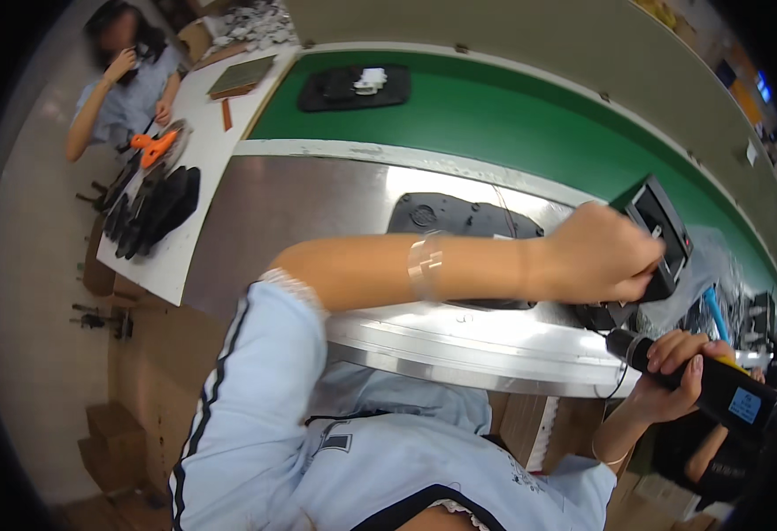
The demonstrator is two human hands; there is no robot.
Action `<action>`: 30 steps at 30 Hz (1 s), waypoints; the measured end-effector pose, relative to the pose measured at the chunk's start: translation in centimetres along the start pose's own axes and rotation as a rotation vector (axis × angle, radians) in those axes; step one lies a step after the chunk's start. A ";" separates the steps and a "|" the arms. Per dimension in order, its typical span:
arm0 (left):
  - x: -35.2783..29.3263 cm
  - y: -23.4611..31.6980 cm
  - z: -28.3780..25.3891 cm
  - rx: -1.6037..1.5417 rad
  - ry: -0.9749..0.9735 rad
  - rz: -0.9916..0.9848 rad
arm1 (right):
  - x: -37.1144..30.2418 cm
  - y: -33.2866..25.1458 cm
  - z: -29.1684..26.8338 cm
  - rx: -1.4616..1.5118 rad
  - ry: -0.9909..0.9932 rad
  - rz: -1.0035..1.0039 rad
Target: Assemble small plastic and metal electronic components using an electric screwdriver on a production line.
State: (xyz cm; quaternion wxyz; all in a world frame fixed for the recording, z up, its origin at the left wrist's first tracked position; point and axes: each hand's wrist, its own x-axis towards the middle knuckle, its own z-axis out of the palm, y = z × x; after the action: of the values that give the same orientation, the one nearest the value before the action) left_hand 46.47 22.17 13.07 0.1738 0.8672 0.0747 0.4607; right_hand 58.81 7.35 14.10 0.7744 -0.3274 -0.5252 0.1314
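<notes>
My left forearm reaches across the bench to the right. My left hand (588, 257) is closed, with its fingertips against the near side of a black box (645, 221) that has an open front and a small red light. Whatever the fingers hold is hidden. My right hand (672, 376) grips a black electric screwdriver (716, 389) just off the bench's front edge, its tip pointing left. Partly covered by my left forearm, a black molded plastic panel (459, 215) lies on the metal worktop (282, 195).
Another black panel (353, 88) with a white part lies on the green surface (495, 111) at the back. Clear plastic bags (716, 274) crowd the right end. On the left, a white table (216, 150) holds dark parts and an orange tool (154, 149); a person sits behind it.
</notes>
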 end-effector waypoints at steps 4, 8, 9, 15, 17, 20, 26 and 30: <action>6.1 -3.8 3.8 0.079 0.138 -0.021 | -0.3 -0.2 0.4 -0.002 -0.058 0.031; 5.4 -5.5 3.6 0.097 -0.087 -0.127 | -1.1 -1.2 -0.5 -0.040 -0.039 0.016; 4.9 -5.9 2.7 0.088 -0.084 -0.116 | -1.3 -1.6 -1.0 -0.084 -0.015 0.006; -4.1 -13.0 -9.0 0.200 -0.103 -0.339 | -1.7 -1.0 -1.5 -0.132 -0.004 0.003; -8.3 -15.7 -13.4 0.303 -0.070 -0.439 | -1.6 -0.3 -1.3 -0.116 -0.011 0.001; -13.7 -20.2 -20.4 0.477 -0.007 -0.624 | -1.4 0.0 -0.9 -0.138 0.018 0.005; -17.7 -25.3 -24.4 0.866 -0.151 -0.672 | -1.3 1.2 2.0 -0.240 0.162 0.109; -14.9 -26.5 -24.8 0.923 -0.273 -0.520 | -1.2 -0.3 3.3 -0.180 0.039 0.083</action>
State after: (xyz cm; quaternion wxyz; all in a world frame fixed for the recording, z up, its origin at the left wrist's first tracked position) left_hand 18.39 48.21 4.58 -0.1087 0.8582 0.4578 0.2053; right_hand 55.28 7.71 14.22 0.7459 -0.4198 -0.5055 0.1092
